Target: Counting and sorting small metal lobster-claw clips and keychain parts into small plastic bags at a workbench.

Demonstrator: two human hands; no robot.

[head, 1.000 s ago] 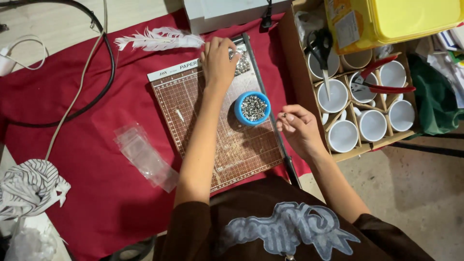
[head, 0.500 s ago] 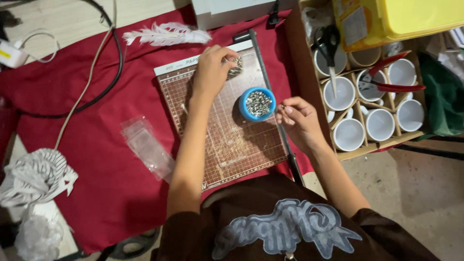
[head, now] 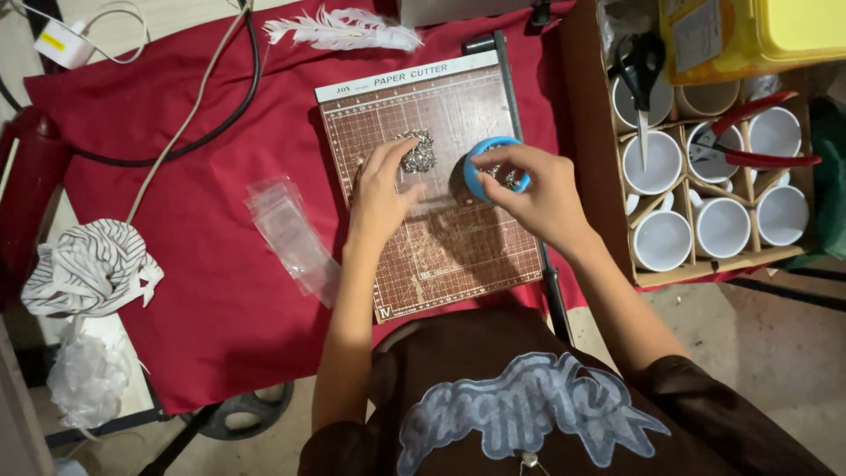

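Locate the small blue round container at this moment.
In the head view, the blue container sits on the paper cutter board near its right edge, under the right hand, just right of a pile of small metal pieces.

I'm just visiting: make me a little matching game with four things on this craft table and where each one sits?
Things:
1. white feather
2. blue cup
3. clear plastic bag
4. scissors

Places:
A. under the right hand, on the cutting board
B. standing in a white mug in the cardboard box
C. on the red cloth, left of the board
D. on the cloth beyond the board's far edge

Pairs: 1-D, 2-A, 3-C, 4-B
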